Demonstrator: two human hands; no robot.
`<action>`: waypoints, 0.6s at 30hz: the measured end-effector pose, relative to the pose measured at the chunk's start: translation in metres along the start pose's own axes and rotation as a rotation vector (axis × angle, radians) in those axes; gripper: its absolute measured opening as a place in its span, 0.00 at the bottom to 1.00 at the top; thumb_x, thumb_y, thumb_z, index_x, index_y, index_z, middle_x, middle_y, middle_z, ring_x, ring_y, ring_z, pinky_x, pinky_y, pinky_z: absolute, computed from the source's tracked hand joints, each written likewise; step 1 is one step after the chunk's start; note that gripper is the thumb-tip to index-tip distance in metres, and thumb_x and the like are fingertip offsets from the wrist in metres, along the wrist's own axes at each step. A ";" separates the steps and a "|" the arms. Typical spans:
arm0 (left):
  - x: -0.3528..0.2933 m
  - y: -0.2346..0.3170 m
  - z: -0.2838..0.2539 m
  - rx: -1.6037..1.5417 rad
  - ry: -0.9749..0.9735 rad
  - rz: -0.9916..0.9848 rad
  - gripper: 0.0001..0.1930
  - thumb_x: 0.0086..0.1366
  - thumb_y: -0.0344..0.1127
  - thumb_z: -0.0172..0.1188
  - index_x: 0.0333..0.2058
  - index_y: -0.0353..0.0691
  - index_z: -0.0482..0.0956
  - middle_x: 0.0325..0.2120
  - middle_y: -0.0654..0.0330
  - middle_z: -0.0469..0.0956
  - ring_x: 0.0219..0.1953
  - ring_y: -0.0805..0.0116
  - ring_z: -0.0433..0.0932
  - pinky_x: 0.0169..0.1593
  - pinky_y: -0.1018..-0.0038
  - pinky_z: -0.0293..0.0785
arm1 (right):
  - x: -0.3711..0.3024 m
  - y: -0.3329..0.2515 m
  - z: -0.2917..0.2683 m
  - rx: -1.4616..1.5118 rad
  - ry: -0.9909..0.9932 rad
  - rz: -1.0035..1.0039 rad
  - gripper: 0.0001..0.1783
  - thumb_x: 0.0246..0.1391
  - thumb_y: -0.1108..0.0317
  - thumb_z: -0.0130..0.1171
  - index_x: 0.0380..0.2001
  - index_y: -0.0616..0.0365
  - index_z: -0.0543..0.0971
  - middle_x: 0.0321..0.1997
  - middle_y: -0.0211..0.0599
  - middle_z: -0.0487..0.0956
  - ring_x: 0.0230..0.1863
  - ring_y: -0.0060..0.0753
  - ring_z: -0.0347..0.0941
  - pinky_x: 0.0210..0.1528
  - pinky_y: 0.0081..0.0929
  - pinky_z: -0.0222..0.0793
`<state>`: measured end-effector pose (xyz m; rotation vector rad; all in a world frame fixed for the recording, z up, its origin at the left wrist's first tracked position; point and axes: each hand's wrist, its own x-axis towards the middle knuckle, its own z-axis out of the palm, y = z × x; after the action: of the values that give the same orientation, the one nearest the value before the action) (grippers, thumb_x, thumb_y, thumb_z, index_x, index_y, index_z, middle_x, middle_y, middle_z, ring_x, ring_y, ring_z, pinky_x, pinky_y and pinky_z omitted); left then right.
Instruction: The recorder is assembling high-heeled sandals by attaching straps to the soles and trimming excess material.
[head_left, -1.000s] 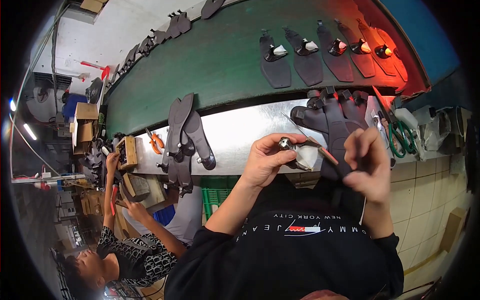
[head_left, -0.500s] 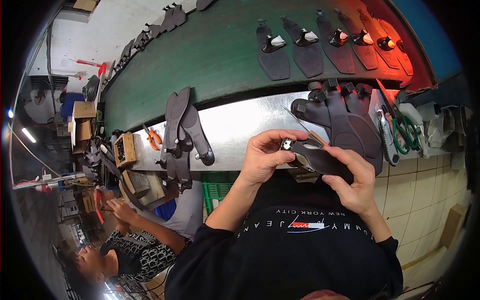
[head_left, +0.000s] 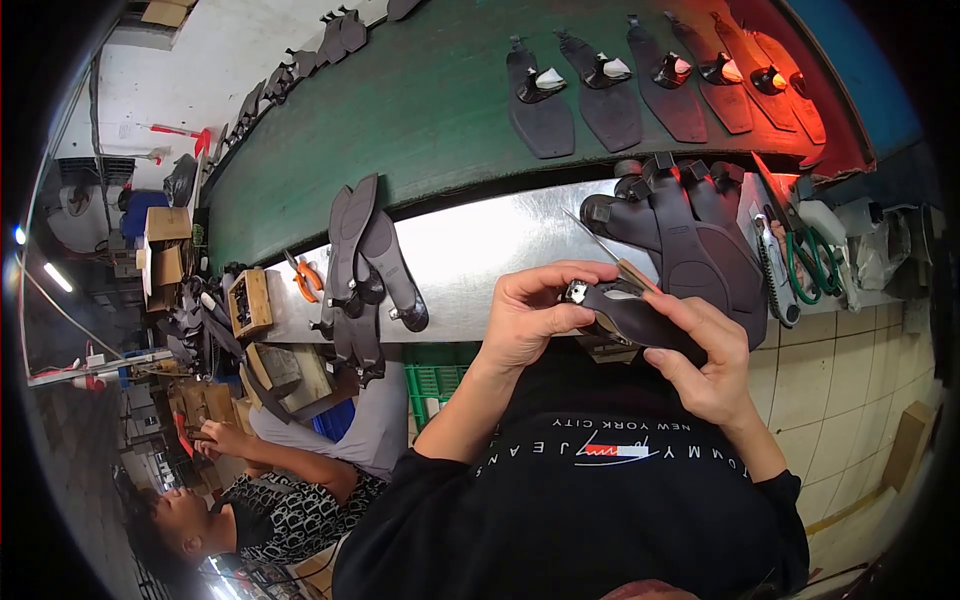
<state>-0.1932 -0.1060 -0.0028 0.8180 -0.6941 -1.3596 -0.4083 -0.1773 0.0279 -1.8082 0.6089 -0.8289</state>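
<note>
A dark shoe sole with a small heel block is held between my two hands above the near edge of the metal bench. My left hand is closed around its heel end, where a pale, shiny heel tip shows by the thumb. My right hand grips the other end, fingers above and thumb below. Just beyond the sole is a pointed tool with a thin metal blade and a brownish handle. Its handle reaches my right fingertips; whether they touch it I cannot tell.
Stacked dark heeled soles lie right, beside green-handled scissors and a utility knife. More soles and orange pliers lie left. A green belt carrying soles runs behind. A co-worker sits lower left.
The sole has tilted slightly in my hands, which stay nearly in place. The soles on the green belt have shifted slightly left. The co-worker's hands have moved.
</note>
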 end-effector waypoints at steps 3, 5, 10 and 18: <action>-0.002 -0.001 -0.001 0.036 0.006 -0.002 0.18 0.48 0.16 0.63 0.41 0.29 0.79 0.47 0.44 0.76 0.50 0.58 0.75 0.55 0.66 0.71 | 0.001 -0.001 -0.001 -0.013 -0.004 0.005 0.26 0.38 0.79 0.63 0.46 0.63 0.77 0.33 0.44 0.78 0.33 0.37 0.76 0.39 0.27 0.70; -0.002 -0.001 -0.001 0.056 0.000 0.011 0.18 0.48 0.16 0.63 0.41 0.29 0.79 0.47 0.44 0.75 0.51 0.58 0.75 0.54 0.66 0.71 | 0.002 -0.002 -0.001 -0.019 -0.001 -0.011 0.26 0.37 0.79 0.63 0.46 0.63 0.77 0.32 0.44 0.78 0.33 0.38 0.76 0.38 0.27 0.70; -0.001 -0.003 0.002 0.159 -0.033 0.139 0.19 0.48 0.19 0.64 0.42 0.28 0.79 0.48 0.41 0.74 0.52 0.55 0.74 0.55 0.65 0.70 | 0.004 -0.004 -0.002 -0.062 -0.003 -0.033 0.26 0.37 0.78 0.64 0.46 0.63 0.77 0.32 0.43 0.78 0.32 0.39 0.75 0.37 0.28 0.70; -0.003 0.004 0.003 0.331 -0.084 0.137 0.20 0.45 0.15 0.56 0.41 0.29 0.81 0.48 0.40 0.75 0.49 0.56 0.76 0.51 0.69 0.73 | 0.008 -0.005 -0.003 -0.224 -0.016 -0.168 0.27 0.35 0.75 0.66 0.46 0.61 0.78 0.29 0.39 0.74 0.28 0.40 0.72 0.34 0.31 0.70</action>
<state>-0.1940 -0.1032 0.0019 0.9586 -1.0404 -1.1763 -0.4053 -0.1827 0.0350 -2.0909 0.5626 -0.8856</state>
